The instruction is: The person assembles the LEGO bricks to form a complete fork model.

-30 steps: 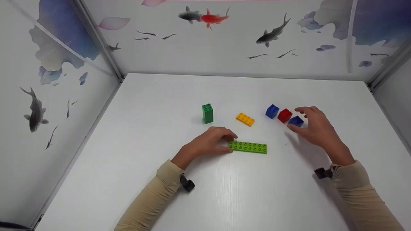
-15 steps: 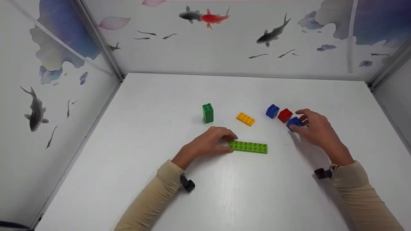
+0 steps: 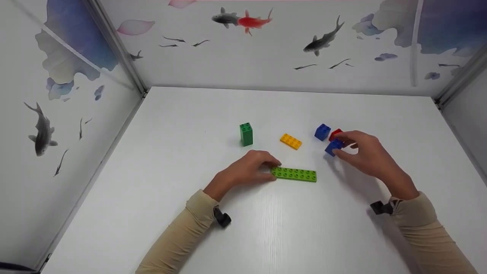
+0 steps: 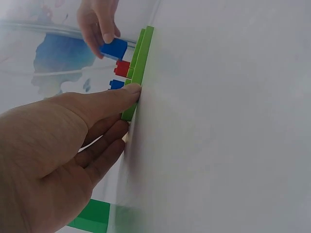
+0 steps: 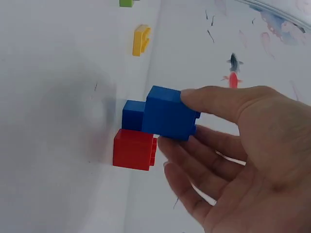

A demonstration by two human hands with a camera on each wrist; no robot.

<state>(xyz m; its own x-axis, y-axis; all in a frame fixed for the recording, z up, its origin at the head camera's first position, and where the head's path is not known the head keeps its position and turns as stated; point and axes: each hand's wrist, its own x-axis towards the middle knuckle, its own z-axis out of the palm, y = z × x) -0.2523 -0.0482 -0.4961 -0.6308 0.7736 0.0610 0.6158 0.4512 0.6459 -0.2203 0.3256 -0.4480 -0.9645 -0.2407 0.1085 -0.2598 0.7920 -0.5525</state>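
Between thumb and fingers my right hand [image 3: 365, 154] pinches a blue toy building brick [image 5: 167, 111], tilted and raised off the table in the right wrist view. Close beside it are a red brick [image 5: 133, 149], partly covered by my fingers in the head view, and a second blue brick [image 3: 322, 132]. My left hand [image 3: 245, 169] grips the left end of a long lime green building plate [image 3: 295, 174], which lies on the table with its two rows of studs facing up. In the left wrist view the thumb presses on the plate's end.
A flat yellow brick [image 3: 291, 141] lies beyond the lime plate. Left of it stands a tall dark green brick [image 3: 246, 135]. White walls printed with fish enclose the white table [image 3: 243, 236] at the back and sides.
My right hand has closed on the nearest blue brick, lifted it and moved it left, in front of the red brick. The left hand and lime plate have stayed put.
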